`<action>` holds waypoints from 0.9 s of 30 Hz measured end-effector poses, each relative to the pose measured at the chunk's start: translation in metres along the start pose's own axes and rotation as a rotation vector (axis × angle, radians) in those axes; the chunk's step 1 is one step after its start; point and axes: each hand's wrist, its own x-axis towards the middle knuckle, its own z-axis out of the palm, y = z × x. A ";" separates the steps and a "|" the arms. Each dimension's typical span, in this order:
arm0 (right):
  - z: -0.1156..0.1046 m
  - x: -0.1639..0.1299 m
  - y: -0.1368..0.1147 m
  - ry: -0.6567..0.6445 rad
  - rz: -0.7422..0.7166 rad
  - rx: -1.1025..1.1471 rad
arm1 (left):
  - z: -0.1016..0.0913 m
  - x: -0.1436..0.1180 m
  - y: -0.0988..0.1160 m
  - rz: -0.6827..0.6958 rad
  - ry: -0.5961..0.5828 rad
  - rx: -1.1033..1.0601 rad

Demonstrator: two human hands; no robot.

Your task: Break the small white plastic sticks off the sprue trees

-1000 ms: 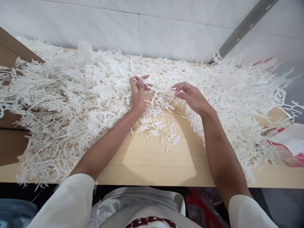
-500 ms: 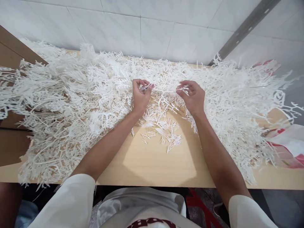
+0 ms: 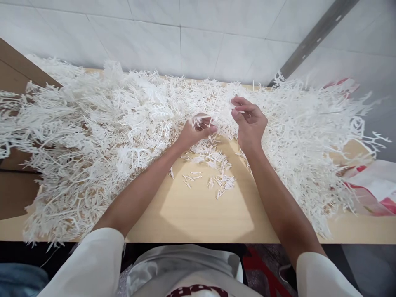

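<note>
White branched plastic pieces [image 3: 148, 99], looking like sprue with thin sticks, lie in a broad tangled heap around both hands. My left hand [image 3: 198, 130] is curled round a white branched plastic piece [image 3: 198, 121], parts of which show between thumb and fingers. To its right and slightly farther away, my right hand [image 3: 252, 121] has thumb and fingertips drawn together over the heap. Whatever lies in that pinch is too small to make out. Short loose white sticks [image 3: 224, 181] are scattered on the wood below the hands.
The pale wooden table [image 3: 198, 218] carries the heap, with its front edge close to my body. A cardboard box [image 3: 18, 74] is at the left. A red and white plastic bag [image 3: 374, 185] lies at the right. A tiled wall [image 3: 198, 45] and a metal post [image 3: 312, 41] stand behind.
My left hand has moved right and nearer to me, carrying the branched piece. My right hand has risen slightly; the piece no longer stretches between both hands.
</note>
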 end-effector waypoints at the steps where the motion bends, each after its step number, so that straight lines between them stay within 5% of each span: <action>1: 0.001 0.000 -0.002 -0.010 0.001 0.000 | 0.000 -0.001 0.002 -0.005 -0.028 0.048; 6: 0.002 -0.002 -0.008 0.027 0.055 -0.141 | -0.002 0.002 0.000 -0.023 0.047 0.044; 12: 0.008 -0.010 -0.004 -0.264 0.308 -0.211 | -0.005 0.010 -0.017 -0.052 0.171 -0.113; 22: 0.012 -0.009 0.001 0.019 0.336 -0.081 | -0.002 0.010 -0.012 -0.065 0.113 -0.093; 27: 0.005 0.001 0.003 0.087 0.362 0.058 | 0.001 -0.004 0.007 0.104 0.002 0.134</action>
